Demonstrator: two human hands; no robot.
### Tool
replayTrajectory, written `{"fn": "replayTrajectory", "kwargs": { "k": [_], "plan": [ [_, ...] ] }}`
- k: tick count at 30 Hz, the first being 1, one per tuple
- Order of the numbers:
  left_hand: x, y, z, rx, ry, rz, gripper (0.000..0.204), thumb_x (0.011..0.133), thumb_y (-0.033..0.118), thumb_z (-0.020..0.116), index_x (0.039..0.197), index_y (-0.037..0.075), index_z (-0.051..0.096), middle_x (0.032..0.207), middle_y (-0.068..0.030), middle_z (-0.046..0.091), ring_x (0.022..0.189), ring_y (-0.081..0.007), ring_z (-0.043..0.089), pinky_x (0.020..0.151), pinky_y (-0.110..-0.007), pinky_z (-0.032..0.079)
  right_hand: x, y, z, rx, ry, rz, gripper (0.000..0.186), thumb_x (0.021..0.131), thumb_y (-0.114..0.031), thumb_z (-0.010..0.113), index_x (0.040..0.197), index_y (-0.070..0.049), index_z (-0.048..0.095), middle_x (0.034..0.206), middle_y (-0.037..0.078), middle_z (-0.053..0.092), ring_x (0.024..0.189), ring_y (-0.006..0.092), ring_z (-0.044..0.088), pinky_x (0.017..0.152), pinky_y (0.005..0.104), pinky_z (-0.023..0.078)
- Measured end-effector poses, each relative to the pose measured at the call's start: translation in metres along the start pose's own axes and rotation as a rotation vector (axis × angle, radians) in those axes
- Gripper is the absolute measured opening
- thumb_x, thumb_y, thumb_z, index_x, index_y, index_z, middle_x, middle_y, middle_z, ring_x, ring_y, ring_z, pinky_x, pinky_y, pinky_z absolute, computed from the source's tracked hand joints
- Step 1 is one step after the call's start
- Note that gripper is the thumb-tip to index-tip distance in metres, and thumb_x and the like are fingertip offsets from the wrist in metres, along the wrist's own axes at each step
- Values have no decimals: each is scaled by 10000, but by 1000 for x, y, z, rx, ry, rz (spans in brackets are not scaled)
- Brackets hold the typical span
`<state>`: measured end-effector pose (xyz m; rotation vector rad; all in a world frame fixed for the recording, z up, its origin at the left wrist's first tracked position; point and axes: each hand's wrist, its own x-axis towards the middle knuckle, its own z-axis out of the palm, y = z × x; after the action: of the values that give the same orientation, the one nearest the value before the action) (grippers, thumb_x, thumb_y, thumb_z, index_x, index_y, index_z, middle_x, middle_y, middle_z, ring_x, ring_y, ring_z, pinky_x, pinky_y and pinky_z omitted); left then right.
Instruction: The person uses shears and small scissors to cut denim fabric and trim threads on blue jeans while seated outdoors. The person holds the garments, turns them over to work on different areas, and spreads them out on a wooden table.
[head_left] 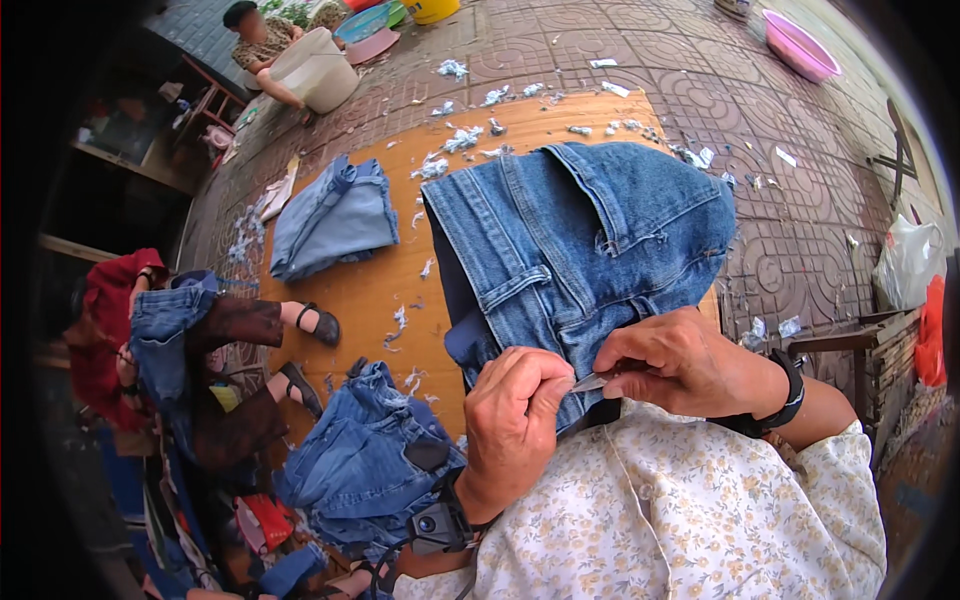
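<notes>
Your left hand (512, 425) pinches the lower edge of the jeans (575, 245), fingers curled shut on the denim. Your right hand (680, 362) is closed around a small metal blade (590, 381), its tip touching the cloth just beside your left thumb. The jeans hang over the wooden board (385, 275), filling the frame's centre. At 10 o'clock lies a folded pair of jeans (335, 215); at 7 o'clock, a denim heap (365, 465). Cloth scraps (455, 140) litter 12 o'clock.

Bright daylight, dark fisheye-warped edges
</notes>
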<state>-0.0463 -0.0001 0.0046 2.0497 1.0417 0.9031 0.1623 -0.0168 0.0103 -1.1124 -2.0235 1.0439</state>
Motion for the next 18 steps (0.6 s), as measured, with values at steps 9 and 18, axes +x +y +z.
{"fn": "replayTrajectory", "kwargs": {
  "k": [9,18],
  "plan": [
    [-2,-7,-12,-132,227,-97,80,838,27,607,776,-4,566,784,-91,625,674,-159,569,622,-259,435,-9,3,0,70,31,6,118,790,-90,667,857,-34,588,693,111,612,642,275,620,560,346,453],
    [-5,-151,-95,749,310,-275,158,873,97,554,776,-27,550,865,-135,635,753,-259,585,694,-337,459,-59,26,-14,349,59,119,219,836,-165,680,953,-7,584,707,69,585,628,140,562,559,283,433]
  ]
}}
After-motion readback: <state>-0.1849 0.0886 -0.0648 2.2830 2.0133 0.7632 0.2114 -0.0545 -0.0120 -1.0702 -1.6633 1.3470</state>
